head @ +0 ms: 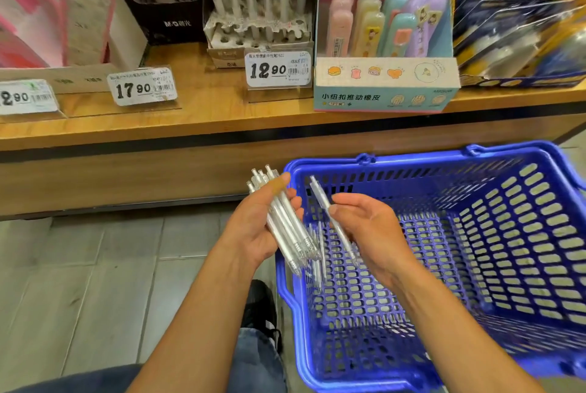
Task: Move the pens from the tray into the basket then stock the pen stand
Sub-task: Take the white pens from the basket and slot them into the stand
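My left hand (253,227) grips a bundle of several clear white pens (285,218) over the left rim of the blue plastic basket (523,234), which stands on the floor. A single clear pen (333,221) is pinched between the thumb and fingers of my right hand (371,227), slanting above the basket's inside. One or two more pens (318,266) lie blurred against the basket's left wall. Up on the wooden shelf stands the white pen stand (257,34), with several white pens upright in its holes and some holes bare.
The wooden shelf (196,120) carries price tags, a black box at the left, an eraser display box (385,85) and blue packets at the right. Grey floor tiles lie to the left. My knee and shoe are below my arms.
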